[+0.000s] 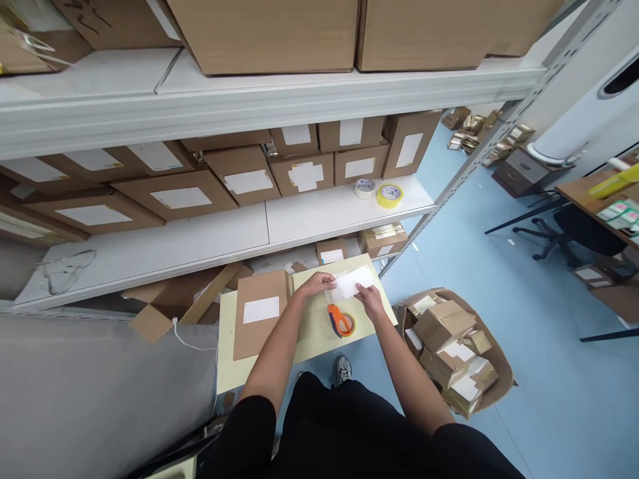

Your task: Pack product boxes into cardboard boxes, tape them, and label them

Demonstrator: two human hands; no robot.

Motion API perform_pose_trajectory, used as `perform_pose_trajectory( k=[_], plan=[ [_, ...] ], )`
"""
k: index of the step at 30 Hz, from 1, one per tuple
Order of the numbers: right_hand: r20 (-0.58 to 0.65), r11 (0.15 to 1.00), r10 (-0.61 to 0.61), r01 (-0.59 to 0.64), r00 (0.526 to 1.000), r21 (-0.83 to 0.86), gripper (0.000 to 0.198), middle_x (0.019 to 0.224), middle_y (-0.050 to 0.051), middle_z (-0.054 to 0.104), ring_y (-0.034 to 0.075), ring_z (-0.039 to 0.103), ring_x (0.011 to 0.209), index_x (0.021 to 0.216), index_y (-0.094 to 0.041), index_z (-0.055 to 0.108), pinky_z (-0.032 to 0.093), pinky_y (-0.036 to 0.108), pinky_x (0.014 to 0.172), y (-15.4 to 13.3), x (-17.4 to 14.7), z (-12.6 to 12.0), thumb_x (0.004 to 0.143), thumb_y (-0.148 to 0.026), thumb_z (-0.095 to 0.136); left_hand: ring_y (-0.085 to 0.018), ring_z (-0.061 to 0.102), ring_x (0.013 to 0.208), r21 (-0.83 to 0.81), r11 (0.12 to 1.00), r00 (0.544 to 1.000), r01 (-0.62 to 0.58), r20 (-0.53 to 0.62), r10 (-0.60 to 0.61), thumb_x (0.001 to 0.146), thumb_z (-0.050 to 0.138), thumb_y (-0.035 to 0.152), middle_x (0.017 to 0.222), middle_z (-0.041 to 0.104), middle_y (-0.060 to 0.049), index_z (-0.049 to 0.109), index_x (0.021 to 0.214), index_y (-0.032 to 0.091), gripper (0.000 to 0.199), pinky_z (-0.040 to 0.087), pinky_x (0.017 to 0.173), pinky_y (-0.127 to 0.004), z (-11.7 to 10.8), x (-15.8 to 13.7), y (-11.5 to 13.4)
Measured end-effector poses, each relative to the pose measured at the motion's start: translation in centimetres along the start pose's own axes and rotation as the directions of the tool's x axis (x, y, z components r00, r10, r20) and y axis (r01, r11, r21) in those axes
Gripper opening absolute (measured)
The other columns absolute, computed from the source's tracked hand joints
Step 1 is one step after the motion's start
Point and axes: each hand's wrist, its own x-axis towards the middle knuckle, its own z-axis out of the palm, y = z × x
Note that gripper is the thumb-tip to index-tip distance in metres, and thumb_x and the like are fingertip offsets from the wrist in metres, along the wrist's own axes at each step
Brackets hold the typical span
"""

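Over the pale yellow table (319, 346), my left hand (318, 284) pinches the edge of a whitish, partly see-through sleeve (330, 291). My right hand (368, 299) has its thumb and fingers closed on a white paper slip (352, 282), which overlaps the sleeve; whether it is inside cannot be made out. Just below both hands lies an orange tape dispenser (341, 320) with a roll of tape. Left of my left forearm rests a flat cardboard box (249, 339) bearing a white label (261, 310).
Behind the table rises a shelf (304, 219) of labelled boxes, with a white tape roll (364, 188) and a yellow one (389, 195). On the blue floor to the right stands a large carton (494, 346) full of packed boxes. An open carton (164, 309) juts out at left.
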Motion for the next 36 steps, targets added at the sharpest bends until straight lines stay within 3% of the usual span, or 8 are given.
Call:
perform_pose_trajectory(
  k=[8, 15, 19, 22, 25, 31, 33, 36],
  plan=[
    [0.039, 0.984, -0.060, 0.065, 0.997, -0.164, 0.042, 0.064, -0.003, 0.067, 0.013, 0.057, 0.057, 0.069, -0.021, 0.059, 0.044, 0.025, 0.056, -1.9, -0.3, -2.3, 0.059, -0.051, 0.087, -0.020, 0.065, 0.073, 0.139, 0.988, 0.997, 0.068, 0.023, -0.072, 0.061, 0.084, 0.059, 0.075, 0.075, -0.002, 0.079, 0.077, 0.017, 0.046, 0.049, 0.070, -0.028, -0.3, -0.5, 1.3],
    [-0.184, 0.990, -0.137, 0.131, 0.973, -0.043, 0.044, 0.064, -0.003, 0.068, 0.016, 0.061, 0.059, 0.072, -0.021, 0.060, 0.049, 0.027, 0.057, -2.6, -1.3, -3.7, 0.059, -0.054, 0.087, -0.026, 0.072, 0.090, 0.079, 0.996, 0.980, 0.029, -0.197, -0.013, 0.065, 0.084, 0.057, 0.092, 0.081, -0.010, 0.081, 0.078, 0.018, 0.041, 0.055, 0.084, -0.034, -0.3, -0.6, 1.8],
    [-0.080, 0.990, -0.140, 0.141, 0.987, 0.008, 0.045, 0.082, 0.003, 0.076, 0.020, 0.069, 0.073, 0.085, -0.021, 0.065, 0.056, 0.033, 0.067, -3.7, -2.6, -3.8, 0.063, -0.054, 0.086, -0.030, 0.071, 0.105, 0.103, 0.993, 0.955, 0.058, -0.297, -0.025, 0.069, 0.082, 0.056, 0.110, 0.080, -0.014, 0.082, 0.094, 0.016, 0.047, 0.054, 0.093, -0.038, 0.4, -0.4, 2.2],
    [0.067, 0.990, -0.142, 0.143, 0.988, -0.017, 0.042, 0.088, 0.003, 0.077, 0.021, 0.071, 0.077, 0.092, -0.021, 0.066, 0.056, 0.033, 0.071, -4.3, -3.7, -2.5, 0.066, -0.050, 0.084, -0.029, 0.064, 0.124, 0.160, 0.987, 0.915, 0.006, -0.400, 0.060, 0.074, 0.080, 0.053, 0.131, 0.072, -0.014, 0.078, 0.117, 0.018, 0.056, 0.049, 0.106, -0.039, 1.7, -0.7, 3.1],
    [0.189, 0.986, -0.141, 0.155, 0.972, -0.063, 0.034, 0.089, 0.002, 0.078, 0.021, 0.070, 0.077, 0.093, -0.022, 0.070, 0.054, 0.031, 0.071, -4.6, -4.6, -0.7, 0.068, -0.040, 0.082, -0.026, 0.068, 0.114, 0.102, 0.994, 0.881, -0.049, -0.464, 0.091, 0.088, 0.063, 0.060, 0.124, 0.074, -0.015, 0.076, 0.120, 0.017, 0.055, 0.052, 0.101, -0.038, 2.7, -2.9, 4.0],
    [0.366, 0.965, -0.143, 0.212, 0.920, -0.156, 0.037, 0.089, 0.002, 0.078, 0.022, 0.070, 0.080, 0.097, -0.022, 0.075, 0.054, 0.032, 0.071, -4.7, -6.0, 5.1, 0.064, -0.035, 0.084, -0.023, 0.067, 0.078, 0.071, 0.997, 0.964, 0.008, -0.265, 0.011, 0.073, 0.078, 0.063, 0.077, 0.073, -0.004, 0.078, 0.084, 0.016, 0.049, 0.053, 0.071, -0.031, 4.0, -13.0, 3.3],
    [0.418, 0.969, -0.117, 0.196, 0.901, -0.150, 0.046, 0.089, 0.003, 0.077, 0.022, 0.069, 0.079, 0.105, -0.022, 0.074, 0.055, 0.034, 0.073, -4.5, -6.7, 7.5, 0.064, -0.036, 0.086, -0.023, 0.066, 0.076, 0.049, 0.997, 0.934, 0.057, -0.356, -0.036, 0.071, 0.079, 0.063, 0.071, 0.071, -0.002, 0.075, 0.077, 0.016, 0.047, 0.051, 0.067, -0.030, 4.6, -16.0, 2.6],
    [0.422, 0.964, -0.130, 0.215, 0.897, -0.159, 0.053, 0.101, 0.005, 0.077, 0.021, 0.070, 0.087, 0.118, -0.023, 0.071, 0.055, 0.036, 0.081, -3.9, -8.2, 10.2, 0.068, -0.039, 0.084, -0.025, 0.069, 0.087, -0.123, 0.992, 0.806, 0.015, -0.585, -0.085, 0.076, 0.074, 0.066, 0.085, 0.076, -0.006, 0.076, 0.092, 0.016, 0.052, 0.053, 0.073, -0.032, 5.3, -19.0, 1.8]
  ],
)
